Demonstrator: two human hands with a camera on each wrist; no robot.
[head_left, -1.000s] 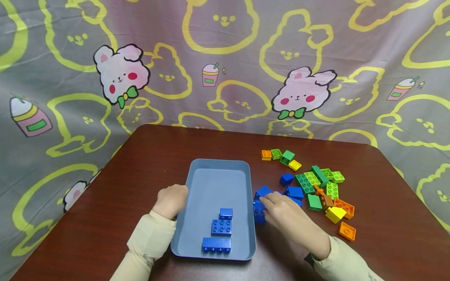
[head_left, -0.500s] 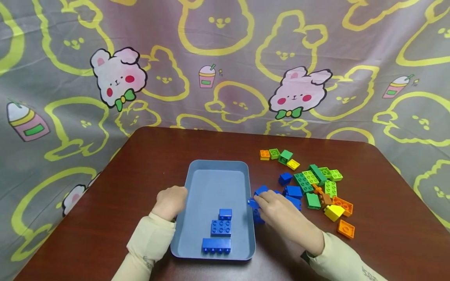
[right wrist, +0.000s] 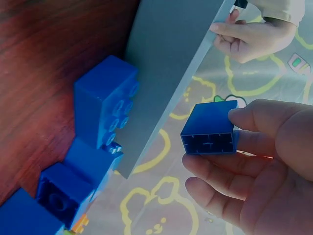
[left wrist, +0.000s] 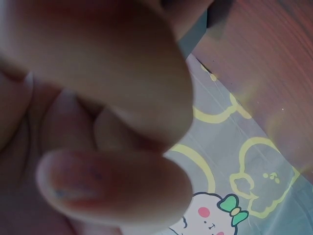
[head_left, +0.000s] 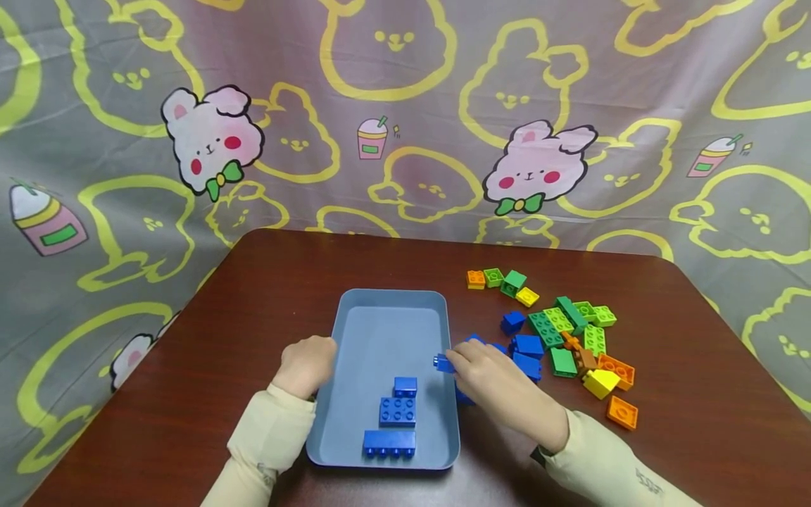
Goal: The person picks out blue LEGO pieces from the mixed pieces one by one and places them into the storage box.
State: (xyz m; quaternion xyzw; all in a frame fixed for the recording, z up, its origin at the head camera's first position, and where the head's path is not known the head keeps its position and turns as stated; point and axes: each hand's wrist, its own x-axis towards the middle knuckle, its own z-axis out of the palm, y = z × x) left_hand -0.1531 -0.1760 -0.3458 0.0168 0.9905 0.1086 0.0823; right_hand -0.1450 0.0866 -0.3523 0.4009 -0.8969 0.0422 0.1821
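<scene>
In the head view, my right hand (head_left: pixel 491 380) is over the right rim of a blue-grey tray (head_left: pixel 364 331). It pinches a blue toy building brick (right wrist: pixel 210 127) between thumb and fingers, and the hollow underside faces the right wrist camera. My left hand (head_left: pixel 307 366) lies at the tray's left rim with curled fingers and appears to grip it; its contact is partly hidden. Inside the tray, near the front, lie a small blue brick (head_left: pixel 405 386), a six-stud blue brick (head_left: pixel 398 411) and a long blue brick (head_left: pixel 389 443) on its side.
Several blue bricks (head_left: pixel 527 346) lie right of the tray, one (right wrist: pixel 105 100) close against its wall. Beyond are green bricks (head_left: pixel 546 329), a yellow brick (head_left: pixel 600 383) and orange bricks (head_left: pixel 623 412). A patterned cloth (head_left: pixel 431 70) hangs behind the brown table (head_left: pixel 285 274).
My right hand has lifted a blue brick from the pile and carried it left, over the tray's right rim. The left hand has stayed at the tray's left rim.
</scene>
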